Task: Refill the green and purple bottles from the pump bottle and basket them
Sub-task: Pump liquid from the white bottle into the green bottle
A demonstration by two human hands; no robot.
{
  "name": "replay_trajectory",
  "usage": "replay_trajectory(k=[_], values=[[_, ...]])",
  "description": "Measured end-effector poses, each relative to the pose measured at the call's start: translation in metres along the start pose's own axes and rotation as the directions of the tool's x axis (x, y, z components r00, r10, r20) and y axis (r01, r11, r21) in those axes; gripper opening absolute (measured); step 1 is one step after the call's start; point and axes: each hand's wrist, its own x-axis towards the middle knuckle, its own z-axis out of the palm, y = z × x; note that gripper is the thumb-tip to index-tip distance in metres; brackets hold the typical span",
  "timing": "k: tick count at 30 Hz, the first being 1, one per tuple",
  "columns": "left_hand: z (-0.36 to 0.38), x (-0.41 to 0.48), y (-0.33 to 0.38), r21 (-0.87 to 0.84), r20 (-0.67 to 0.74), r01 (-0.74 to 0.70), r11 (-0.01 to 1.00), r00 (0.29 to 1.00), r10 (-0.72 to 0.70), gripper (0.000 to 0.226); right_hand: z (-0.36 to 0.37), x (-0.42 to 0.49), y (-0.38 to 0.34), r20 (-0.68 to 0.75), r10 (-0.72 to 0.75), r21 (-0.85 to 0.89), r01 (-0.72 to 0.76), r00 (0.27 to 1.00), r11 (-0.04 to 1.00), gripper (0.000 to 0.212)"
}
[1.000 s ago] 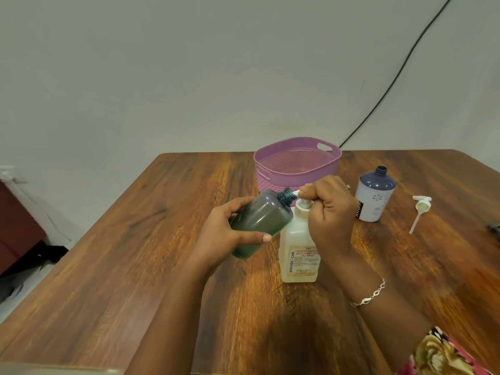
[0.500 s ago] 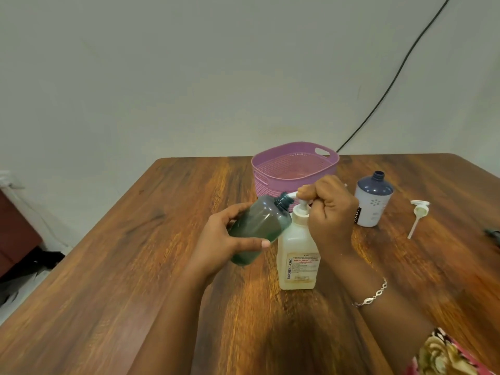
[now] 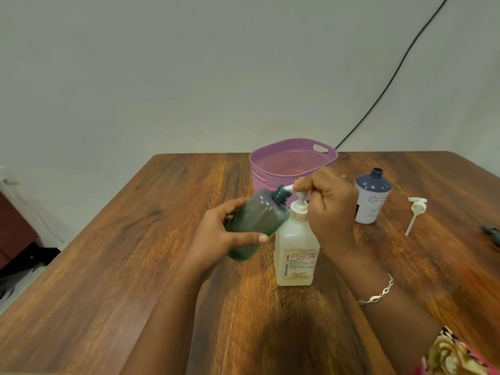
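My left hand (image 3: pixel 216 239) grips the green bottle (image 3: pixel 257 223), tilted with its open neck at the white nozzle of the pump bottle (image 3: pixel 296 250). That whitish pump bottle stands upright mid-table. My right hand (image 3: pixel 327 209) is curled over its pump head, which sits raised on its stem. The purple bottle (image 3: pixel 372 198), dark-topped and uncapped, stands upright to the right. Behind the hands sits the pink-purple basket (image 3: pixel 286 151); part of its floor shows and nothing lies on it.
A loose white pump cap with its tube (image 3: pixel 415 213) lies right of the purple bottle. A dark object (image 3: pixel 492 234) shows at the right edge of the wooden table (image 3: pixel 135 253). A black cable (image 3: pixel 392 77) runs down the wall behind.
The pump head has risen on its stem under my right hand. The green bottle stays at the nozzle. The view has shifted slightly.
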Motion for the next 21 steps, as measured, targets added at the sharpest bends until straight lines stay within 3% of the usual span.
replay_trajectory(k=[11,15,21], values=[[0.002,-0.002,-0.003,0.027,-0.005,-0.016,0.999,1.000,0.016,0.081,0.000,-0.016,0.003,-0.036,-0.009,-0.058,0.007,0.999,0.998,0.028],[-0.001,0.001,0.001,0.019,-0.019,-0.038,0.999,0.999,0.038,0.071,-0.005,0.000,-0.005,0.007,-0.039,-0.075,0.039,0.999,0.996,0.031],[-0.001,0.001,-0.004,0.030,-0.011,-0.041,0.999,0.999,0.041,0.069,0.006,-0.021,0.006,-0.049,-0.079,-0.185,0.069,0.996,0.980,0.025]])
